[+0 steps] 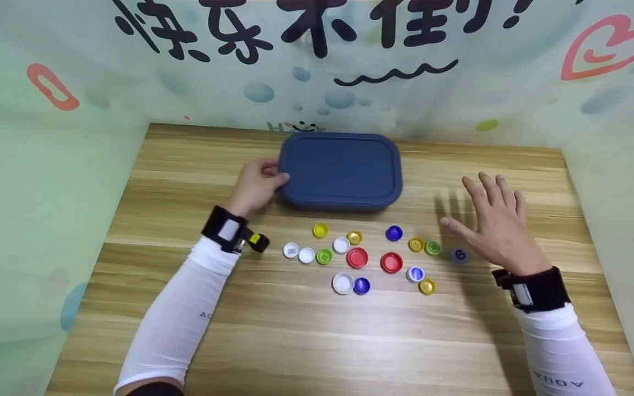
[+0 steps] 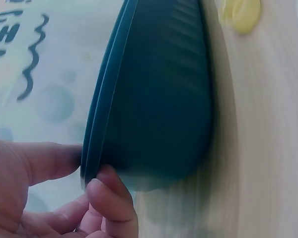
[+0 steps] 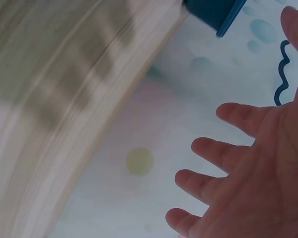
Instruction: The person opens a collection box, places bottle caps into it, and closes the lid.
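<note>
A dark blue lidded box (image 1: 341, 170) with rounded corners stands at the back of the wooden table. My left hand (image 1: 256, 186) pinches the left rim of its lid, thumb on top and fingers under the edge, as the left wrist view shows of the box (image 2: 159, 94). My right hand (image 1: 501, 228) is held over the right side of the table with fingers spread, holding nothing. Beneath and beside it lies a pale cap with a dark swirl (image 1: 459, 255). In the right wrist view the right hand (image 3: 258, 163) is apart from the box's corner (image 3: 216, 15).
Several bottle caps lie scattered in front of the box, among them a red cap (image 1: 391, 262), a yellow cap (image 1: 320, 230), a blue cap (image 1: 394, 233), a green cap (image 1: 323, 256) and a white cap (image 1: 343, 283). A printed cloth (image 1: 432, 104) hangs behind the table (image 1: 317, 346).
</note>
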Demonstrator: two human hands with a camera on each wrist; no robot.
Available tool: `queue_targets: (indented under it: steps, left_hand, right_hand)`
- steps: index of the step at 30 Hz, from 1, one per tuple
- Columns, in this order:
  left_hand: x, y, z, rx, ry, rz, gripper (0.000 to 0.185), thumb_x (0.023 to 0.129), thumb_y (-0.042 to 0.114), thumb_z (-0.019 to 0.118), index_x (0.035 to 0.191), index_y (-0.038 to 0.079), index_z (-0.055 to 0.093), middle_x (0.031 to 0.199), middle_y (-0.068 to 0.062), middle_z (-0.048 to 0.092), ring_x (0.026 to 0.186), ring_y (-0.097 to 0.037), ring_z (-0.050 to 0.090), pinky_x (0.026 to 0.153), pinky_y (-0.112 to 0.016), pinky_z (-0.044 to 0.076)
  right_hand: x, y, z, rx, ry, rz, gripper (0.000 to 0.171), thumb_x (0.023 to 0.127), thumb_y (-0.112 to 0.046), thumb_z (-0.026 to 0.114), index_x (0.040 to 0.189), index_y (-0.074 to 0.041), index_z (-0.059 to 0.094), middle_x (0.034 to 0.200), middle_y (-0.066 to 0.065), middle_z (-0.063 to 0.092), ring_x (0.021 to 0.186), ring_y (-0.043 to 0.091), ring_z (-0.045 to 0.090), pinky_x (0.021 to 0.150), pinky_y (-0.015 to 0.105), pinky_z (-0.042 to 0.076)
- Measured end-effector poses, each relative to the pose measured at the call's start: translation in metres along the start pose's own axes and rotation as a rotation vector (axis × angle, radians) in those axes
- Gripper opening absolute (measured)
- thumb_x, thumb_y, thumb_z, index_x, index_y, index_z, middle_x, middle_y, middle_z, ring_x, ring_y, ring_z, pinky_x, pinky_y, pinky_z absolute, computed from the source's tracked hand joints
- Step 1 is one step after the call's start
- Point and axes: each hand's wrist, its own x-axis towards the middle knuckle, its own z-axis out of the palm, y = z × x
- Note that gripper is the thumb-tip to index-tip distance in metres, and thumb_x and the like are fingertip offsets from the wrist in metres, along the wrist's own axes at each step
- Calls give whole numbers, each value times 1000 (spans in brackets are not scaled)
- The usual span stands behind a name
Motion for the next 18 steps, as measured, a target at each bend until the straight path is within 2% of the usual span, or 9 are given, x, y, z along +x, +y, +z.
queue_targets:
  steps: [5, 8, 11, 15, 18]
  left_hand:
    - [-2, 5, 21, -43, -33, 6, 49, 101, 7, 71, 146, -7, 55, 118, -17, 66, 87, -19, 64, 69, -27, 57]
    - [-2, 8, 31, -63, -49, 10, 50, 100, 5, 71, 146, -6, 54, 115, -15, 65, 82, -17, 63, 67, -27, 57]
    - [-2, 10, 39, -78, -71, 9, 53, 100, 4, 71, 149, -6, 52, 111, -13, 63, 76, -15, 62, 67, -28, 58]
    - [-2, 13, 46, -92, -94, 13, 56, 100, 3, 70, 152, -5, 51, 106, -11, 60, 69, -14, 61, 64, -27, 57]
    - [-2, 14, 49, -108, -100, 10, 56, 101, 2, 70, 153, -4, 51, 104, -10, 59, 67, -14, 61, 62, -25, 57]
  right_hand:
    - [5, -5, 4, 2, 12, -18, 94, 100, -63, 63, 166, -6, 29, 169, 29, 22, 157, 52, 11, 122, 74, -1]
    - [10, -11, 7, 31, 14, -30, 91, 102, -60, 61, 163, 1, 32, 164, 32, 31, 153, 53, 22, 122, 73, 6]
    - [17, -19, 11, 97, 19, -29, 84, 106, -55, 59, 159, 6, 37, 154, 33, 43, 143, 52, 38, 120, 71, 21]
    - [33, -27, 17, 236, 46, 6, 71, 109, -45, 57, 153, 10, 46, 134, 32, 57, 123, 49, 55, 105, 65, 44]
    - [46, -29, 23, 329, 67, 50, 62, 110, -38, 57, 147, 12, 52, 119, 29, 63, 105, 43, 62, 92, 55, 52]
